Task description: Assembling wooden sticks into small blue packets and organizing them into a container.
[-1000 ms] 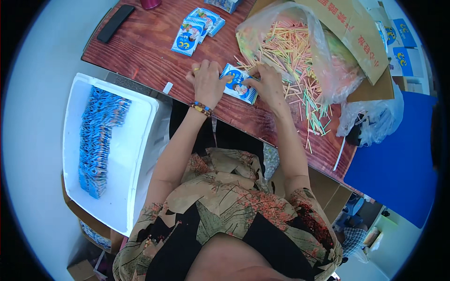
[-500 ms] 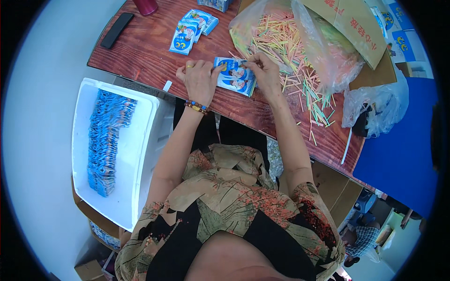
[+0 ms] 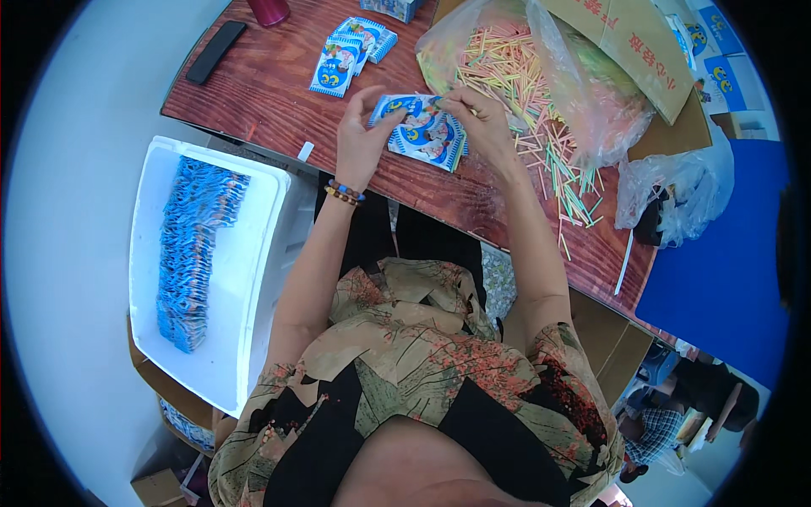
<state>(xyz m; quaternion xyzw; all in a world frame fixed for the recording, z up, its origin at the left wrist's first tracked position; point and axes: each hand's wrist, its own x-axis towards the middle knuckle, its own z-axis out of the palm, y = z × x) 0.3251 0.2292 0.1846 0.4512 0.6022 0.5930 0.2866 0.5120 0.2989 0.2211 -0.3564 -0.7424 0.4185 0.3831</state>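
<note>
A small blue-and-white printed packet (image 3: 394,105) is raised at a tilt over the table. My left hand (image 3: 363,139) grips its left end, thumb on top and fingers behind. At its right end, my right hand (image 3: 483,127) pinches the edge between thumb and fingertips; exactly what lies in that pinch is partly hidden. Under and just in front of the raised packet, a few matching packets (image 3: 435,150) overlap on the red-brown wooden table (image 3: 456,201). A heap of thin pastel sticks (image 3: 507,72) spills from a clear plastic bag (image 3: 439,51) beside my right hand.
More packets (image 3: 335,66) lie farther back, near a black rectangular object (image 3: 217,52) and a dark red cup (image 3: 269,10). A white foam box (image 3: 232,287) at left holds rows of blue packets (image 3: 184,262). A cardboard flap (image 3: 629,42) and crumpled plastic bag (image 3: 688,198) are at right.
My left hand has turned from lying beside the packets to gripping one and lifting its left end. My right hand stays at the packet's right edge. Another person shows more at lower right.
</note>
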